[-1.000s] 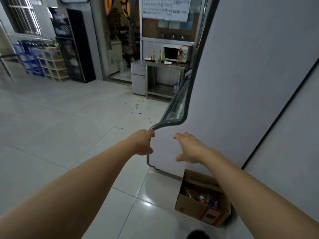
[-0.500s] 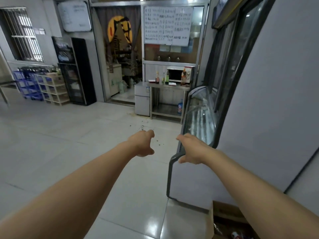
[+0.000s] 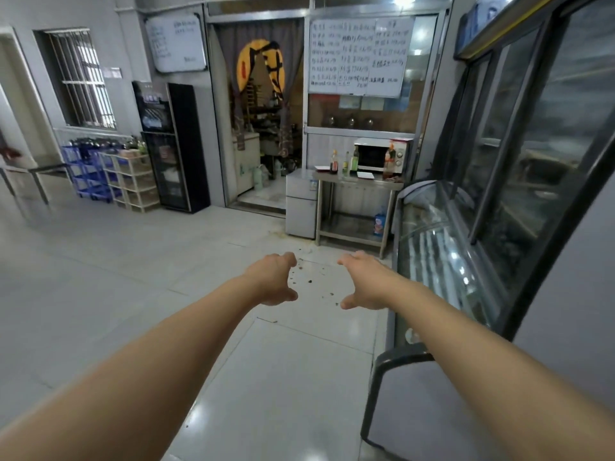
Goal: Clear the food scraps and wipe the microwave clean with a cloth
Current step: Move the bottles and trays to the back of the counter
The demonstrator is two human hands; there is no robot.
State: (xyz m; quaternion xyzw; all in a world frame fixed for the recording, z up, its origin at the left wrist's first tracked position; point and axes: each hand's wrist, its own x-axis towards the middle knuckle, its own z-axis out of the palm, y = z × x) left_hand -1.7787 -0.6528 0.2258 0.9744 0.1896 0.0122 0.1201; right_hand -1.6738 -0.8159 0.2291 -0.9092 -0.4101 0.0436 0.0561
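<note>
Across the far side of the room, on a stainless steel table (image 3: 359, 182): white microwave (image 3: 379, 155), door closed, right end of its front partly hidden behind a tall reddish bottle (image 3: 389, 161). To the microwave's left, 3 smaller condiment bottles (image 3: 346, 163) in a row on the same tabletop, with 2 flat white plates or trays (image 3: 365, 175) in front. Just left of the table, touching it or nearly so, a small white fridge (image 3: 301, 202). On the table's lower shelf, a blue packet (image 3: 378, 224).

Close to the camera, both bare arms stretched forward over the tiled floor (image 3: 133, 277). Left hand (image 3: 273, 281) empty, fingers loosely curled, thumb apart. Right hand (image 3: 362, 282) likewise empty, fingers spread and bent, grasping nothing. Between the 2 hands, dark crumbs or scraps (image 3: 311, 277) scattered on the floor tiles, running toward the table legs.

Along the right edge, a glass-topped display freezer (image 3: 432, 261), with tall glass-fronted cabinets (image 3: 532, 144) behind it. On the far wall, a handwritten whiteboard (image 3: 359, 56) above the microwave, a curtained doorway (image 3: 263, 111) to its left, then a black cabinet (image 3: 173, 148) and blue crates (image 3: 86, 171). No cloth visible anywhere.
</note>
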